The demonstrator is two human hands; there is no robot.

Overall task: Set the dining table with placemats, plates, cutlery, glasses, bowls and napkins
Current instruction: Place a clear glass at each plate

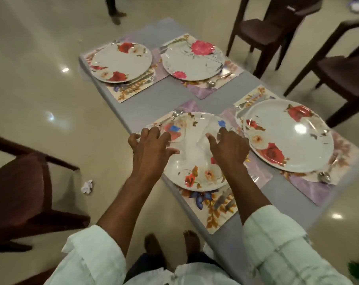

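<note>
glossy plates [288,136], metal spoon [324,177], prob. clear-glass bowl [213,132]

We find bare tabletop [164,97] between the near and far placemats, while dark chairs [262,27] crowd the right edge.

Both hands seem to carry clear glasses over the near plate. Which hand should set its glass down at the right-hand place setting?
Right. The right hand with its glass is nearer the right-hand plate; the left hand would cross over.
</note>
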